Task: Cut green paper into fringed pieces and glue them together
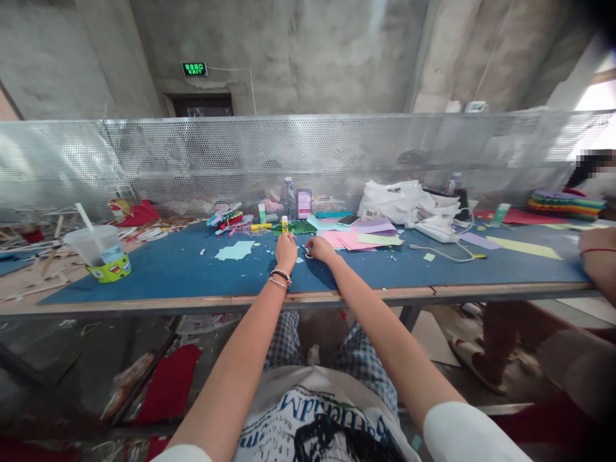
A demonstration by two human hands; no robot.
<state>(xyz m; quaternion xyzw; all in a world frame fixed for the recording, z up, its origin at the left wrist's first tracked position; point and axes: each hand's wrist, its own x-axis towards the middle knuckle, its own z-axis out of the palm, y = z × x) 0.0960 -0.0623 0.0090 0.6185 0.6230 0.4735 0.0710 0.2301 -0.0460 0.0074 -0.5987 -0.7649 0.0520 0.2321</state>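
Observation:
My left hand (285,251) is closed around a yellow glue stick (285,224) that stands upright with its pale top upward. Just right of it, my right hand (321,250) rests low at the tabletop with its fingers drawn together. Under those fingertips shows a small pale looped thing (308,255), perhaps a scissors handle; the rest is too small and covered to tell. Dark green paper (305,227) lies behind both hands. Pink paper sheets (353,240) are spread to the right of my right hand, and light blue paper pieces (235,250) lie to the left.
A plastic cup with a straw (103,251) stands on the blue tabletop (192,273) at left. White plastic bags (392,202) and a white cable (445,253) lie right of centre. A perforated metal screen (240,151) closes the back. Another person's arm (599,253) reaches in at far right.

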